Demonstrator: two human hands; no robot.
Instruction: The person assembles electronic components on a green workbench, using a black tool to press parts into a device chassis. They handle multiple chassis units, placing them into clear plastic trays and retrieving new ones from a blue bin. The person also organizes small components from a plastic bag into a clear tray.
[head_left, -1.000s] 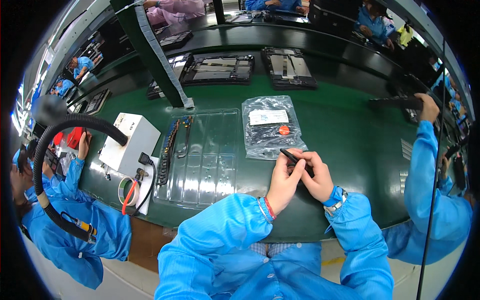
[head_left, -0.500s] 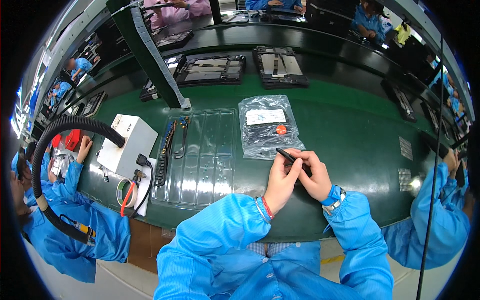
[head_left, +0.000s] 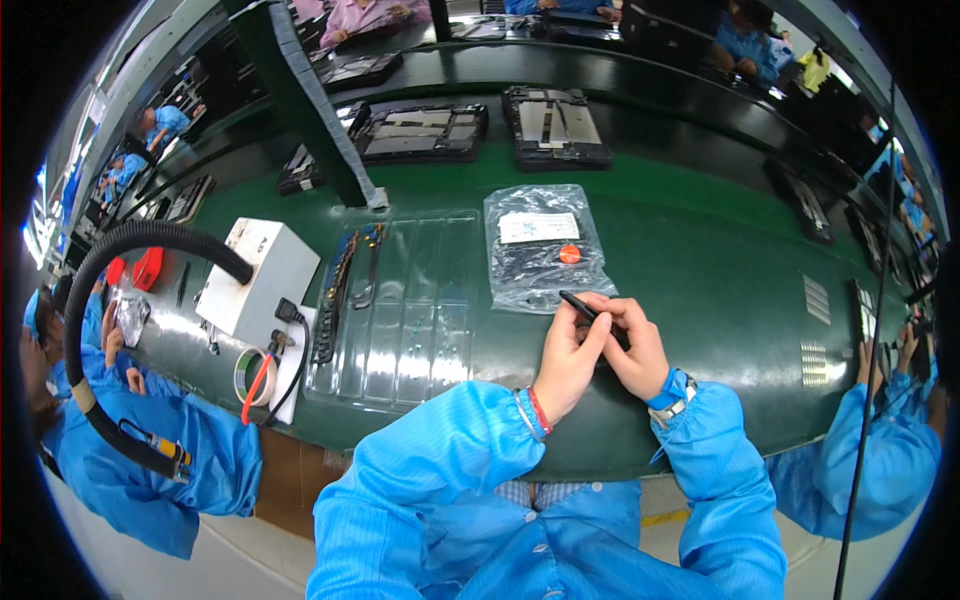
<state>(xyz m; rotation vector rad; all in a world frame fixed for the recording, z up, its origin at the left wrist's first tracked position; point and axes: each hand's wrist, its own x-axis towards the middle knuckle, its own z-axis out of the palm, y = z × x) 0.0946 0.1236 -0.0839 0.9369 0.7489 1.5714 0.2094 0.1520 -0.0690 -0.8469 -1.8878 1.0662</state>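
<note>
Close together over the near middle of the green bench, my left hand [head_left: 568,362] and my right hand [head_left: 642,350] are both closed around a slim black pen-like tool [head_left: 577,302]. Its tip sticks out above my left thumb; its lower end runs into my right fingers, where its shape is mostly hidden. Just beyond my hands lies a clear plastic bag [head_left: 505,270] with dark contents, a white label and a round orange sticker. To the left is a clear compartment tray [head_left: 400,300], with a row of black flex cables [head_left: 332,290] along its left side.
A white box [head_left: 262,272] with a black hose [head_left: 150,235] stands at left, beside a tape roll [head_left: 246,385] and black plug cable [head_left: 303,345]. Opened flat devices [head_left: 555,130] line the back. A taped post [head_left: 315,120] rises there. Co-workers sit on both sides.
The view has shifted slightly. My hands keep their grip on the black tool, almost unmoved. At the left, a co-worker's hand has drawn back from near the white box.
</note>
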